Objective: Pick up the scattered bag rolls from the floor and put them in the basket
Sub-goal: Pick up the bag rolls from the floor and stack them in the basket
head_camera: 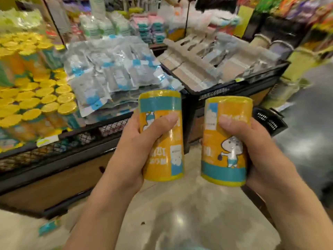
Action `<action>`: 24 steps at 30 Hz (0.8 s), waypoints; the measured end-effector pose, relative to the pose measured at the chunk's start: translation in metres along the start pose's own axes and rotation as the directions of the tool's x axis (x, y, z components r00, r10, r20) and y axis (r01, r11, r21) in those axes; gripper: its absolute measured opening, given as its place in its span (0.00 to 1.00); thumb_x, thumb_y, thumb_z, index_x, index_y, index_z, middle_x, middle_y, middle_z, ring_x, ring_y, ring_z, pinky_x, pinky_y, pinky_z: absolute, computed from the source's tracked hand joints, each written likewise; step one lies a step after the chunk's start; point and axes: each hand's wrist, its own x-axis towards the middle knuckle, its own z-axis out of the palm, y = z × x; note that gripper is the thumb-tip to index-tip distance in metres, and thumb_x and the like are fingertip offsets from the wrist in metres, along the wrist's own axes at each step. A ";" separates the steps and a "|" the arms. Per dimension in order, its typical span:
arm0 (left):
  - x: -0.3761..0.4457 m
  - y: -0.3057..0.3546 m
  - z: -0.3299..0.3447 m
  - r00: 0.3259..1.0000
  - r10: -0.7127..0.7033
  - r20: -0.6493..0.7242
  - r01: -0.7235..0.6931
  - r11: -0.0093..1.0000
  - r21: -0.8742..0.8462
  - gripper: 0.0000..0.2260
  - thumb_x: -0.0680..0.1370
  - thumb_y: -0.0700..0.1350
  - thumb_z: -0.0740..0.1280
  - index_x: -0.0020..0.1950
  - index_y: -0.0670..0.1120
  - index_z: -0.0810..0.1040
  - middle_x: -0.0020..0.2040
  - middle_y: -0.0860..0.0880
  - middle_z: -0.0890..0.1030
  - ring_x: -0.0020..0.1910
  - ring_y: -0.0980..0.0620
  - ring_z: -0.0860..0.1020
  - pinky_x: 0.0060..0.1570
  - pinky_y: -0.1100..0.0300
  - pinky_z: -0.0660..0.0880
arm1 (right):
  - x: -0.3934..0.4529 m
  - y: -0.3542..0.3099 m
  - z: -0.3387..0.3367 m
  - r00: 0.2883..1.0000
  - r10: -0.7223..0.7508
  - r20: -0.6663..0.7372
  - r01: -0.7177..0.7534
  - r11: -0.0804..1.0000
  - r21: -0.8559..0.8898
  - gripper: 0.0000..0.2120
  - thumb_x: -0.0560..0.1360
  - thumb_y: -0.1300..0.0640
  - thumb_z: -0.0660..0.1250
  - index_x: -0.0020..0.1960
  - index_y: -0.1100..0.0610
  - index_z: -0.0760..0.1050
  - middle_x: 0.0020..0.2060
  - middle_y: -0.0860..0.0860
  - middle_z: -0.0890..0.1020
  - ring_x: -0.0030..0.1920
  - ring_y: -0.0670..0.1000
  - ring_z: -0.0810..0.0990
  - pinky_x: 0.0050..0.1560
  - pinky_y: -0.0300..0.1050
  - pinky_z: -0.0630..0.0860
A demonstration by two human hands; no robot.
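Two yellow-orange bag rolls with teal bands and a cartoon print stand upright in front of me. My left hand (137, 150) grips the left bag roll (164, 159) from its left side, thumb across its front. My right hand (259, 150) grips the right bag roll (216, 159) from its right side, thumb on its front. At the left stands a black mesh basket (75, 141) packed with several more yellow-topped bag rolls (36, 100). Another roll (49, 226) lies blurred on the floor at the lower left.
Silver and blue packets (111, 73) are piled in the middle bin. A second black bin (243, 83) holds grey and beige packs. A black plastic basket (270, 121) sits behind my right hand. Pale glossy floor (180, 213) spreads below; shelves of goods line the back and right.
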 end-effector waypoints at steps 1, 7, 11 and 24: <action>0.012 -0.007 0.019 1.000 -0.014 0.025 0.014 1.000 0.004 0.17 0.67 0.49 0.75 0.55 0.49 0.81 0.39 0.50 0.82 0.37 0.51 0.82 0.36 0.53 0.81 | 0.002 -0.005 -0.021 1.000 -0.001 -0.028 0.001 1.000 0.012 0.32 0.61 0.48 0.81 0.63 0.55 0.79 0.48 0.57 0.87 0.42 0.57 0.87 0.42 0.54 0.82; 0.087 -0.045 0.134 0.973 -0.116 0.199 0.113 0.993 0.028 0.25 0.64 0.53 0.76 0.59 0.49 0.80 0.47 0.45 0.83 0.46 0.42 0.82 0.50 0.37 0.80 | 0.017 -0.031 -0.142 0.962 0.005 -0.273 0.011 0.998 0.058 0.27 0.65 0.50 0.74 0.63 0.55 0.77 0.42 0.54 0.87 0.37 0.54 0.87 0.37 0.49 0.82; 0.134 -0.069 0.200 0.929 -0.190 0.318 0.168 0.981 0.095 0.24 0.63 0.55 0.76 0.57 0.50 0.81 0.45 0.45 0.83 0.43 0.44 0.83 0.45 0.43 0.81 | 0.025 -0.040 -0.212 0.911 0.001 -0.413 0.015 0.999 0.035 0.32 0.60 0.48 0.78 0.62 0.53 0.77 0.44 0.54 0.87 0.40 0.55 0.87 0.39 0.53 0.84; 0.330 -0.143 0.387 0.726 -0.305 0.616 0.246 0.952 0.181 0.30 0.63 0.53 0.76 0.63 0.44 0.77 0.45 0.45 0.83 0.40 0.48 0.84 0.37 0.53 0.81 | 0.139 -0.070 -0.382 0.731 -0.016 -0.682 0.078 0.995 0.061 0.27 0.67 0.50 0.73 0.65 0.55 0.76 0.48 0.55 0.87 0.43 0.56 0.87 0.42 0.53 0.83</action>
